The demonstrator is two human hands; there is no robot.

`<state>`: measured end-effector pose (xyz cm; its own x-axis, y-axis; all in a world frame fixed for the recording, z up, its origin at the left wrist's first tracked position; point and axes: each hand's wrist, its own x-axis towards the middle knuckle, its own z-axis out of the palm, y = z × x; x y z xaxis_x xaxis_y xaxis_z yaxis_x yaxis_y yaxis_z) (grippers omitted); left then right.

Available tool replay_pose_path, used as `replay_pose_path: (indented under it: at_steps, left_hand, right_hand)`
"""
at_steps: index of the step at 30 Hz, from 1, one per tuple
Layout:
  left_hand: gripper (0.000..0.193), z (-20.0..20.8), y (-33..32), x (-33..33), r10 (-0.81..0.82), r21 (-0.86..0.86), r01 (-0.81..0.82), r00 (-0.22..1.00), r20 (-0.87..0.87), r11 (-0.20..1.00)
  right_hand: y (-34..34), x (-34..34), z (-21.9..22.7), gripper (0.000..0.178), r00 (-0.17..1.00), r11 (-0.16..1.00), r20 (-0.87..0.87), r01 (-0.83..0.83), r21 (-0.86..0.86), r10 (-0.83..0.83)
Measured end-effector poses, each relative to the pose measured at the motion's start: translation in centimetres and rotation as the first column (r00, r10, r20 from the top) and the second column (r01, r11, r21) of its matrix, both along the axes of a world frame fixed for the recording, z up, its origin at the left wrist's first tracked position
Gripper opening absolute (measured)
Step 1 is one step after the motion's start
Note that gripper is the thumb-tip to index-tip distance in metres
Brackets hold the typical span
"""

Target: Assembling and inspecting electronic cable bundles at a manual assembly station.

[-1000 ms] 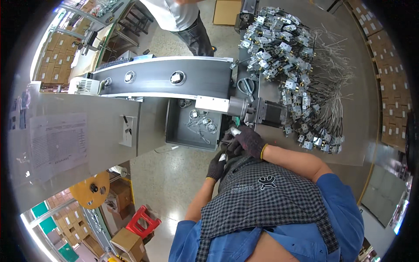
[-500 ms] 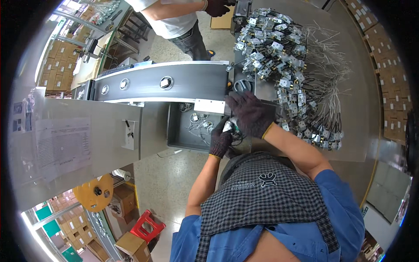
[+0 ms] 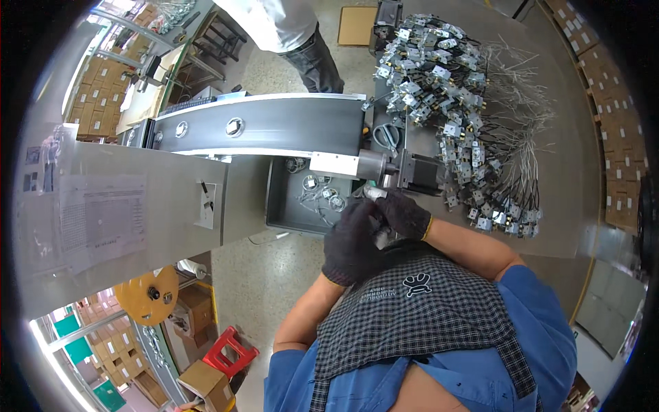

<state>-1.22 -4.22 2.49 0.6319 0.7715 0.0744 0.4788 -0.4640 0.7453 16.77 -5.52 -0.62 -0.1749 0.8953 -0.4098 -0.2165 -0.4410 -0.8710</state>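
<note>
My left hand [image 3: 352, 242] and my right hand [image 3: 406, 215], both in dark knitted gloves, meet close in front of my apron. A small white-and-silver piece [image 3: 374, 193] shows at the fingertips of my right hand, just above my left fingers; its kind is hard to make out. My left fingers are curled inward beside it, and what they hold is hidden. Beyond the hands sit the conveyor's end roller [image 3: 371, 165] and a dark motor [image 3: 420, 173]. Left of them, a grey bin [image 3: 274, 206] holds several round fittings with wires [image 3: 322, 196].
A conveyor belt [image 3: 295, 127] carries round fittings [image 3: 235, 127] on the left. Blue-grey scissors [image 3: 386, 136] lie past the motor. A large heap of metal parts with cables [image 3: 439, 82] covers the table [image 3: 556, 213] on the right. Another person [image 3: 312, 55] stands beyond the belt.
Both hands have drawn back toward my body, my right one uncovering the motor and roller. Fittings on the belt have moved left. The other person's gloved hand has left the view.
</note>
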Motion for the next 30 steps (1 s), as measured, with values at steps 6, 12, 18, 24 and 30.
replay_pose_path:
  at_steps: [6, 12, 18, 24, 30]
  left_hand:
    - [0.055, 0.2, 0.3, -0.3, -0.067, -0.053, 0.056, 0.965, -0.252, 0.997]
    - [0.049, -2.7, 2.6, 0.7, -0.217, -0.136, 0.212, 0.976, -0.022, 0.968]
    - [0.063, 2.1, 3.8, 3.4, -0.19, 0.061, 0.199, 0.974, -0.126, 0.978]
    - [0.045, -3.2, 10.5, 3.7, 0.448, -0.62, -0.15, 0.819, 0.358, 0.77]
    - [0.054, -13.1, 19.9, 6.6, 0.5, -0.66, -0.286, 0.852, 0.157, 0.695]
  right_hand:
    - [-0.9, 0.3, -4.8, 0.039, 0.807, 0.506, 0.506, -0.312, 0.804, -0.306]
    - [-2.0, 0.9, -2.5, 0.032, 0.871, 0.937, -0.451, 0.028, -0.349, -0.195]
    - [-0.3, 1.3, 1.9, 0.035, 0.981, 0.986, -0.101, 0.162, -0.041, -0.166]
    - [0.1, 5.1, -0.6, 0.026, 0.649, 0.784, 0.53, 0.173, 0.596, -0.546]
    - [1.0, 5.7, -0.4, 0.026, 0.367, 0.621, 0.594, -0.054, 0.782, -0.716]
